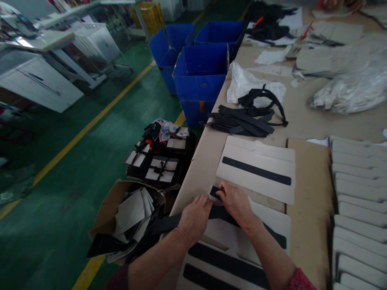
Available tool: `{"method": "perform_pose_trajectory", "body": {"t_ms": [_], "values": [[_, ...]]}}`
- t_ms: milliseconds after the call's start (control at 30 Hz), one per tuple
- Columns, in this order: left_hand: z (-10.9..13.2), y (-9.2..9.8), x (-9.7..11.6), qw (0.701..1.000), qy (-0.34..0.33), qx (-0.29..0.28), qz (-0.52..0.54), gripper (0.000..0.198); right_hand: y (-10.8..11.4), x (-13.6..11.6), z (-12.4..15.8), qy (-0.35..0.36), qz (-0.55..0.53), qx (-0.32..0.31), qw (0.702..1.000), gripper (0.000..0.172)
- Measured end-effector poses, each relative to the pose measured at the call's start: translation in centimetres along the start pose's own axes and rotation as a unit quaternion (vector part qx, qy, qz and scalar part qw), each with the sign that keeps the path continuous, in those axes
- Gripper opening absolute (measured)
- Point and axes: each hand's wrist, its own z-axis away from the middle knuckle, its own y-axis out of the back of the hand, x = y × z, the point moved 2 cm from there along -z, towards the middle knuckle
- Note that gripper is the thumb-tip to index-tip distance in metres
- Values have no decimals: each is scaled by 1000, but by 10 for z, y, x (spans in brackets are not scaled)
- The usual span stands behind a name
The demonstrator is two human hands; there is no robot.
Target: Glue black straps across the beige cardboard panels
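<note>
My left hand (195, 217) and my right hand (236, 202) meet near the table's left edge. Between their pinched fingers is the end of a black strip (215, 192) with a pale edge. More black strip (167, 224) runs out to the left under my left wrist. Beneath my hands lies a beige panel (269, 215), with a black band across it partly covered by my right forearm. Just beyond is another beige panel (256, 187) bearing one black band. Closer to me, a further panel carries black bands (220, 262).
Black strips (238, 121) lie in a pile ahead, beside a white plastic bag (242, 82). Overlapping beige panels (356, 193) line the right side. On the floor left of the table stand blue bins (199, 90) and a cardboard box (105, 209) of scraps.
</note>
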Motion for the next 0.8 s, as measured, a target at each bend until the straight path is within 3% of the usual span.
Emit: {"method": "perform_pose_trajectory", "body": {"t_ms": [367,600,700,800], "values": [[0,0,-2,999,-21,1,-25,30,3,-6,2,3,64,-31,997,13],[-6,6,-1,996,-57,-37,-57,35,5,-12,-1,3,92,-47,995,14],[-6,7,-1,996,-53,-46,-55,37,12,-12,2,-6,87,-46,995,15],[-8,7,-3,996,-43,-53,-55,43,29,7,20,1,64,-44,997,17]]}}
